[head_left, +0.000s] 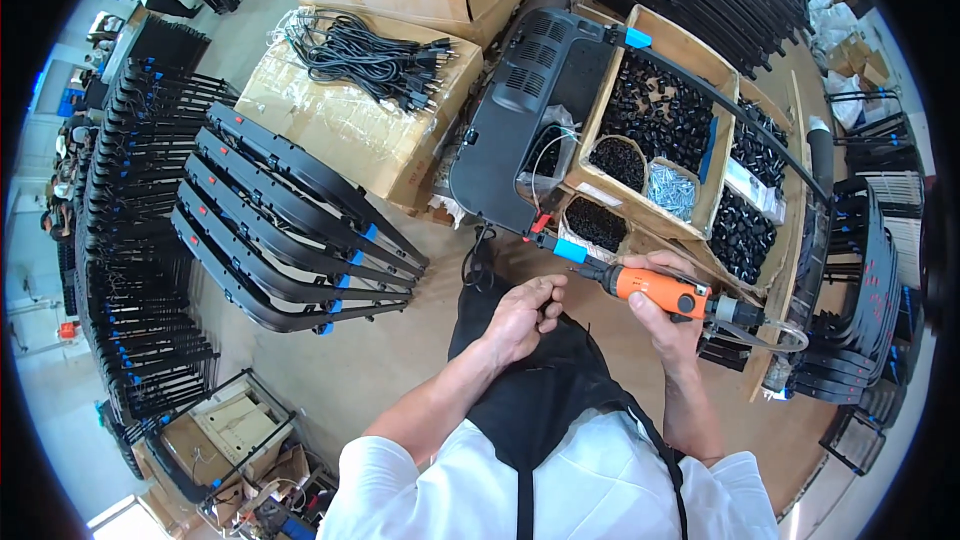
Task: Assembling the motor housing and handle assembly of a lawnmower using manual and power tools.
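Gripping an orange pneumatic screwdriver (662,291), the right hand (668,315) is wrapped tight round its body, w/ a clear air hose (770,332) trailing off the rear end. Driver tip points left, just beside the left hand (523,316), which hangs at waist level in front of the black apron (540,390), fingers (549,292) pinched together; whatever they pinch is too small to tell. Just ahead stands a black plastic housing panel (520,110) w/ vent slots, a curved black frame bar (740,120) w/ blue tape on its ends around it. Cardboard tray (690,50) on the right holds black plastic parts, plus small bowls of dark screws (618,162) & silver screws (671,190). Stack of finished black frames (290,230) lies left; power cords (370,55) sit on a carton behind.
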`<action>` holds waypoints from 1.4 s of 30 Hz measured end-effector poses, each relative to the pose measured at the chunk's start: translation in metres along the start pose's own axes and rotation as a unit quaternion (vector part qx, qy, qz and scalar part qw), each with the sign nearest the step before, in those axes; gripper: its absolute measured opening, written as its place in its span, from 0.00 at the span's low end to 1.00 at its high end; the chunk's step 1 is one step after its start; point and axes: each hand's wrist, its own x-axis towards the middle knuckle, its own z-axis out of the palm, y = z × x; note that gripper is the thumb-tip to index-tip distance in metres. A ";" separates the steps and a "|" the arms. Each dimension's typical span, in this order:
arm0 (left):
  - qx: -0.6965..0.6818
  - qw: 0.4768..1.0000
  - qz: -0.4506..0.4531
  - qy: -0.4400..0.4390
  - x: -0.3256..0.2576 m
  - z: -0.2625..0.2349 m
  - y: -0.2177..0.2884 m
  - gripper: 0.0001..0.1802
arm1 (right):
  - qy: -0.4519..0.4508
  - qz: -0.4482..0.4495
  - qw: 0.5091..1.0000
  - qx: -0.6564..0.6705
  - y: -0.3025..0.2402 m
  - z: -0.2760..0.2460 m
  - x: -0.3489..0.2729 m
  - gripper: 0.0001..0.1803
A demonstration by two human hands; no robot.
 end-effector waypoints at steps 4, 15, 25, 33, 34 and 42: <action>-0.024 0.999 -0.004 -0.028 0.005 -0.010 0.004 0.14 | -0.009 -0.013 1.000 0.001 0.003 0.002 -0.006 0.28; -0.124 0.990 -0.044 -0.048 0.023 -0.032 0.037 0.20 | -0.029 -0.019 0.997 -0.072 0.016 0.046 0.001 0.27; -0.162 0.979 -0.091 -0.078 0.033 -0.049 0.055 0.19 | -0.053 -0.009 0.987 -0.149 0.014 0.078 0.006 0.28; -0.167 0.964 -0.177 -0.110 0.035 -0.052 0.064 0.16 | -0.010 0.019 0.993 -0.119 0.009 0.089 0.004 0.27; -0.167 0.963 -0.178 -0.110 0.037 -0.054 0.062 0.16 | -0.004 0.021 0.994 -0.106 0.009 0.090 0.004 0.28; -0.192 0.962 -0.163 -0.107 0.034 -0.048 0.070 0.16 | -0.001 0.006 0.996 -0.093 0.007 0.095 0.004 0.28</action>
